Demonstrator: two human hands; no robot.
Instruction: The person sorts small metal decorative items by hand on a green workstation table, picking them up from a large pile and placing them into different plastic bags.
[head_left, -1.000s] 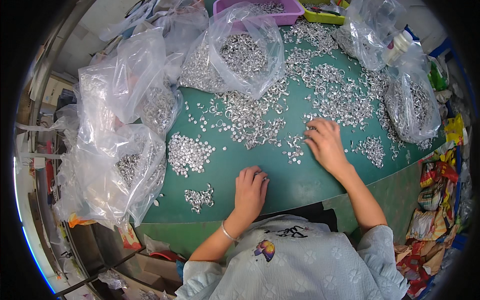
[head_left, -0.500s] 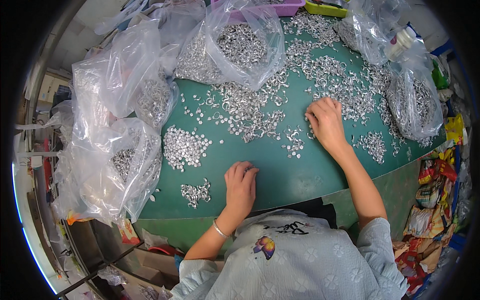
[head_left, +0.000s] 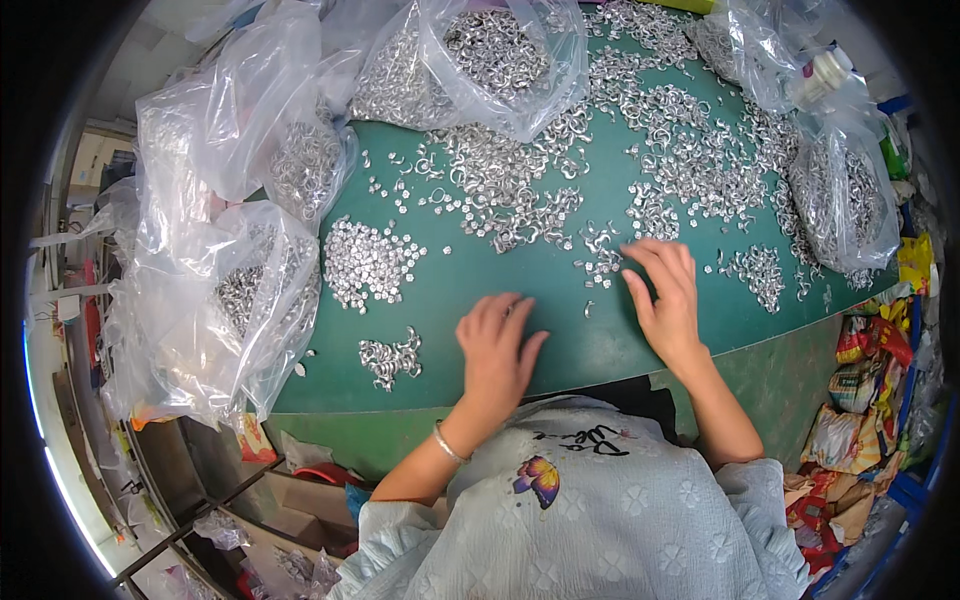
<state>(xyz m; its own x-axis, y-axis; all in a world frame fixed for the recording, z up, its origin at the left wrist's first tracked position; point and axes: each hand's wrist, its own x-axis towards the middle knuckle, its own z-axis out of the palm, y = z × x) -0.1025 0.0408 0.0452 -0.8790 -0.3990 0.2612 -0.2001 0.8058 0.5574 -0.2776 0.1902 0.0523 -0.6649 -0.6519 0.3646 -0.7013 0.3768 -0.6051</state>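
My left hand [head_left: 495, 350] hovers over or rests on the green table [head_left: 540, 275] near its front edge, thumb and fingers apart. A small dark spot shows between its fingertips, too small to make out. My right hand [head_left: 668, 305] is open, thumb apart, fingertips beside a small cluster of silvery curved metal pieces [head_left: 602, 262]. One single curved metal piece [head_left: 589, 309] lies apart, between the two hands. Left of my left hand is a small heap of curved metal pieces [head_left: 390, 358], and behind that a pile of small, flower-like metal pieces [head_left: 365, 262].
Clear plastic bags [head_left: 215, 290] of metal parts line the left side. Another open bag [head_left: 490, 60] stands at the back. Loose rings [head_left: 690, 150] spread over the far right, next to a filled bag [head_left: 845, 190] and a white bottle [head_left: 822, 75]. Colourful packets [head_left: 850, 390] lie beyond the table's right side.
My right hand has drawn back toward me from the loose rings, and its fingers have spread. My left hand's closed fingers have opened. A single curved piece now lies between the hands.
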